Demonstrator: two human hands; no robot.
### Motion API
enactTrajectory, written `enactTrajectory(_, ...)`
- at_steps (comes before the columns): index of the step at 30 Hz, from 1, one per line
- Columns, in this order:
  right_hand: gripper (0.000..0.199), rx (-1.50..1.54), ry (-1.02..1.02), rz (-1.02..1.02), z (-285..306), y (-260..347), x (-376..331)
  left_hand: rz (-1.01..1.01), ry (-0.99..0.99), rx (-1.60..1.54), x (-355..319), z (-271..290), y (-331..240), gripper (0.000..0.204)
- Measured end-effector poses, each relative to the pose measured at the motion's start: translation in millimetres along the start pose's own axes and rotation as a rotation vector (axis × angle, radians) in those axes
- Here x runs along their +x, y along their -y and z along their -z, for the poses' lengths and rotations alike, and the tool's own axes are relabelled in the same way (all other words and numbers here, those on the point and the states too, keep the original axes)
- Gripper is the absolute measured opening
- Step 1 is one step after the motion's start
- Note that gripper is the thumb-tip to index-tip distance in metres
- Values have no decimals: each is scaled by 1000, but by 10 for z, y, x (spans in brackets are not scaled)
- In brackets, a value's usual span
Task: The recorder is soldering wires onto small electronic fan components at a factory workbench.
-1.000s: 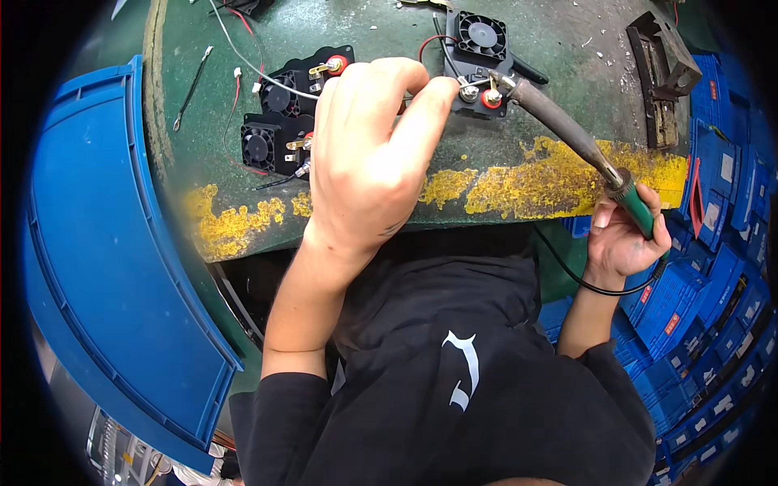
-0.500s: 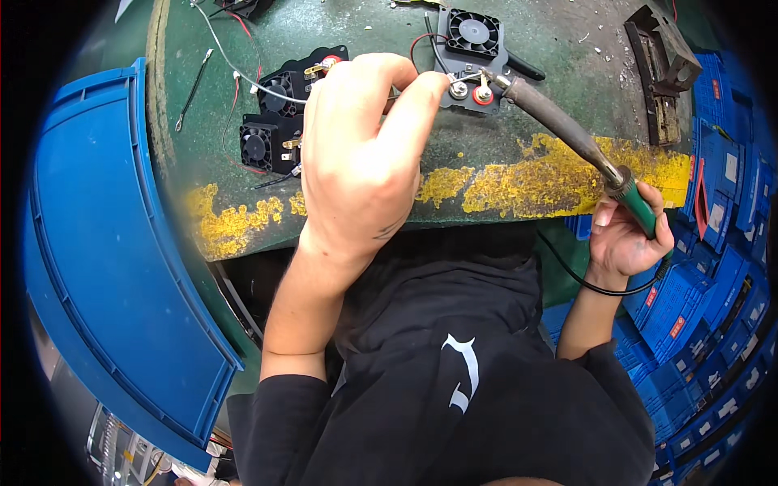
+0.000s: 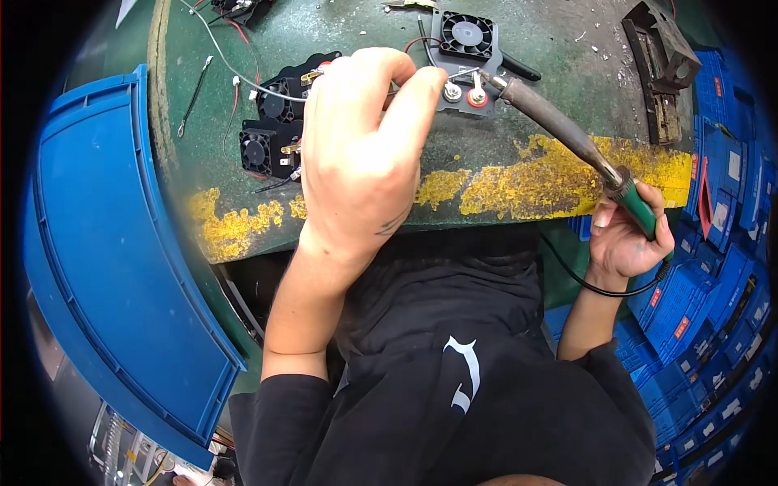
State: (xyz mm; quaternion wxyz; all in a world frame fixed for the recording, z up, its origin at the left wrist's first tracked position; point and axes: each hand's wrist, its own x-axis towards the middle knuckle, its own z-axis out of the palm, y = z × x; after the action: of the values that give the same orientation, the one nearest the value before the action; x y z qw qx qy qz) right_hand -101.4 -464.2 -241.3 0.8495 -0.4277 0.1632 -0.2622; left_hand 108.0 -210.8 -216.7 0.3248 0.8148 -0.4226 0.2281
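My left hand [image 3: 361, 154] is raised over the workbench, thumb and fingers pinched on a thin grey solder wire [image 3: 288, 97]. The wire's short end leads from the fingertips to a metal terminal [image 3: 478, 95] with a red ring. At that terminal sits the tip of a soldering iron [image 3: 555, 117], whose green handle is gripped by my right hand [image 3: 622, 249]. The terminal, and another [image 3: 452, 92] beside it, belong to a black plate that carries a square fan [image 3: 468, 34]. My left hand partly covers two more fan units [image 3: 258, 150] on its left.
A worn metal stand [image 3: 655, 77] is at the bench's far right. A loose dark cable [image 3: 194, 95] lies left of the fan units. A large blue bin [image 3: 121, 267] stands to the left, and blue crates [image 3: 681, 300] are stacked on the right. Yellow paint flakes along the near edge.
The fan plate and its terminals appear slightly farther left. My left fingertips have shifted a little left and up. The soldering iron is nearly still.
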Motion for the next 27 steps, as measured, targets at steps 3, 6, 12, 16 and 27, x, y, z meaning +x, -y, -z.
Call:
enactTrajectory(3, 61, 6, 23, 3, 3, -7, 5, 7, 8, 1, -3, 15, -1, 23)
enactTrajectory(6, 61, 13, 35, 1, 6, 2, 4, 17, 37, 0, -2, 37, -5, 24)
enactTrajectory(12, 61, 20, 30, 8, 18, -3, 6, 22, 53, 15, -3, 70, 1, 23)
enactTrajectory(16, 61, 18, 35, 11, 15, -10, 11, 45, 26, -10, 13, 72, -42, 26)
enactTrajectory(27, 60, -36, 71, 9, 24, -10, 15, 73, 45, -30, 27, 62, -60, 27)
